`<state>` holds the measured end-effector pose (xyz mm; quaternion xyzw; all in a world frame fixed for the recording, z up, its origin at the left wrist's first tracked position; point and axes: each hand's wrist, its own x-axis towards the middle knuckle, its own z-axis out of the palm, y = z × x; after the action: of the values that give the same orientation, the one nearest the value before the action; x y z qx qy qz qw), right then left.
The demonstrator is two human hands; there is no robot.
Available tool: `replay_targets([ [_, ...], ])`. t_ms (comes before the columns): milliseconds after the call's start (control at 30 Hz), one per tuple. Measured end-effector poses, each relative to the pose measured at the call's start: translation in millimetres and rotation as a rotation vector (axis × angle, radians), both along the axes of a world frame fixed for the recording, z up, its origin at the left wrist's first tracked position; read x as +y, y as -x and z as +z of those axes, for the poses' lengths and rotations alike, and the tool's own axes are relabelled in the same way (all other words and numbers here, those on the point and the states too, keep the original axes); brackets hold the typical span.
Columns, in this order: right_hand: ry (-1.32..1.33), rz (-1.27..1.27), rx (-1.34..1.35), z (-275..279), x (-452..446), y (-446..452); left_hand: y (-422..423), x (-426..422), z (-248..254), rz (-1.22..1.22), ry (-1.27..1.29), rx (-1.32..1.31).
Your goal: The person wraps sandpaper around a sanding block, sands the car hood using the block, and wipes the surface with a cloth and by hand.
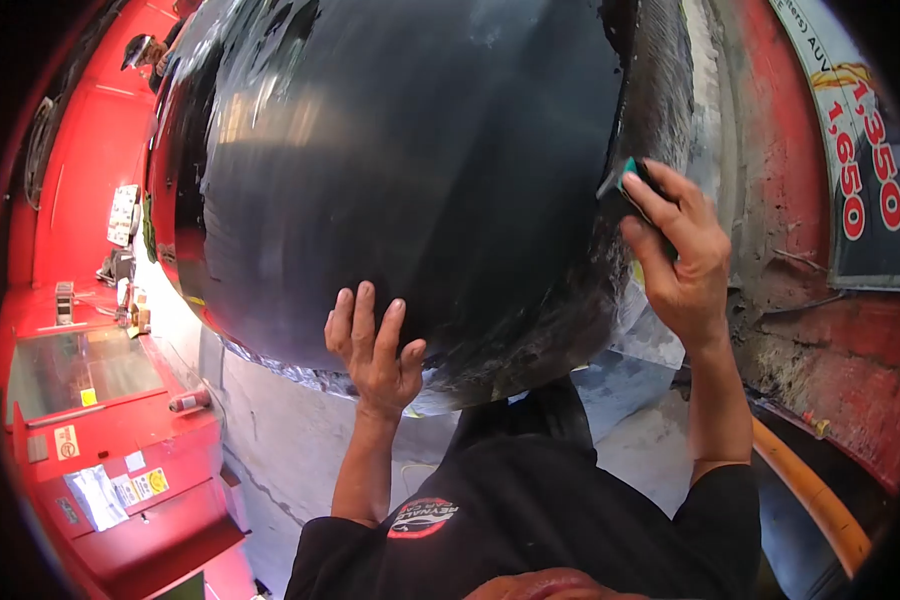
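Note:
A large, dark, glossy curved car surface (400, 190), which looks like glass with film on it, fills the middle of the view. My left hand (375, 350) lies on its near edge, fingers spread, holding nothing. At the right side, my right hand (685, 255) pinches a small squeegee (630, 172), teal and black, with a thin blade. The blade touches the wet, streaky dark border (655, 100) along the right edge. My fingers cover most of the tool's grip.
Close on the right is a red, worn wall with a price sign (865, 150). An orange hose or pipe (810, 490) runs at the lower right. On the left stands a red workbench (120, 430) with a bottle (190, 401). Another person (148, 55) is at the far left.

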<state>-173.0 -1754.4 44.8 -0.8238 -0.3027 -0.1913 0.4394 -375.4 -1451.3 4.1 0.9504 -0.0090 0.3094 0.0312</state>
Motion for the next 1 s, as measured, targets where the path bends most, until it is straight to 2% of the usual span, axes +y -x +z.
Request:
replay_targets([
  [200,0.1,0.088,-0.225,26.2,47.2,-38.3,0.3,1.8,-12.6,0.066,0.034,-0.083],
  [333,0.163,0.185,-0.238,32.1,74.1,-33.7,0.7,5.8,-18.8,0.096,0.004,-0.086],
  [467,0.209,0.067,-0.315,31.4,78.5,-63.8,-0.7,5.4,-24.5,0.119,0.051,-0.129],
  [600,0.214,-0.064,-0.319,33.0,80.7,-101.5,2.2,8.6,-25.2,0.11,-0.011,-0.086],
  [900,0.337,0.065,-0.315,42.5,113.2,-71.4,5.9,12.4,-28.3,0.111,-0.005,-0.062],
  [1000,0.379,0.015,-0.349,40.7,111.9,-85.8,7.7,14.3,-30.4,0.103,-0.005,-0.067],
])
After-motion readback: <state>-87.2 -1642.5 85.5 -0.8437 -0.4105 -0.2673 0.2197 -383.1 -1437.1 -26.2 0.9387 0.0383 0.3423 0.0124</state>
